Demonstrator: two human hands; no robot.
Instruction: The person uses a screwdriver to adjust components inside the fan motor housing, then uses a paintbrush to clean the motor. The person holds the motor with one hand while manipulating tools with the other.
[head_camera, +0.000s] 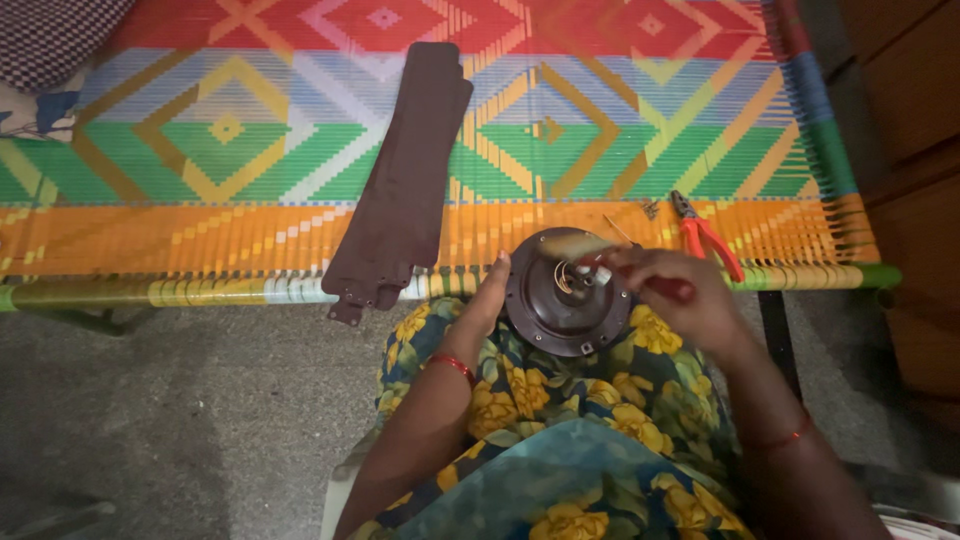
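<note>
The right hand (672, 290) is closed around a red-handled tool (668, 289), probably a screwdriver, whose long axis runs leftward from the grip to the hub of the round brown motor (565, 295) on the lap. The left hand (487, 298) presses with its fingers against the motor's left rim to steady it, so both hands touch the motor and the hub lies just left of the right grip. Farther away, on the woven cot (230, 130), lie dark fan blades (405, 180) to the left and red pliers (705, 235) to the right.
</note>
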